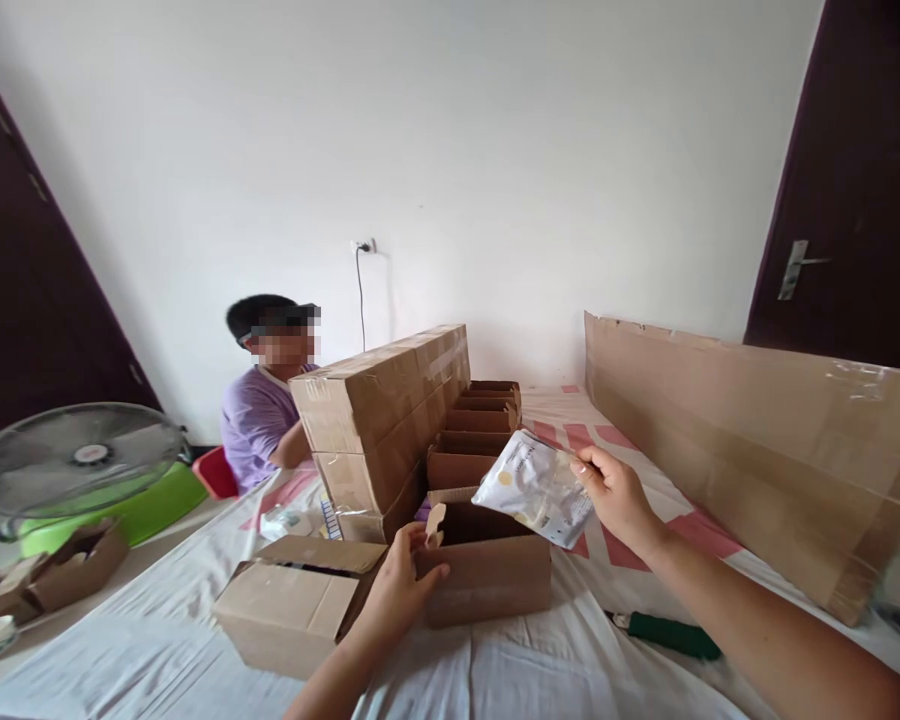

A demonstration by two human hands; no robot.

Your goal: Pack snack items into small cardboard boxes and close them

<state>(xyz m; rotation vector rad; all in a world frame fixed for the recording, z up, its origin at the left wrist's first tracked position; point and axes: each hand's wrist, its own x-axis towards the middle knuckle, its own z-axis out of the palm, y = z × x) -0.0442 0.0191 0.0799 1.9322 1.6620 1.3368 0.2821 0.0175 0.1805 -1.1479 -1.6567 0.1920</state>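
Observation:
My right hand (615, 493) pinches a clear plastic packet (534, 487) with white contents and holds it over an open brown cardboard box (487, 575). My left hand (403, 583) grips the left edge of that open box, next to its raised flap. Behind it stands a row of several more open small boxes (471, 440). A closed small box (292, 612) with a loose flap sits just left of my left hand.
A stack of taped cartons (379, 425) stands at centre. A long flat carton (757, 440) lies along the right. Another person in a purple shirt (259, 420) sits behind the table. A fan (75, 462) and small boxes are at left; a green-handled tool (671, 633) lies on the cloth.

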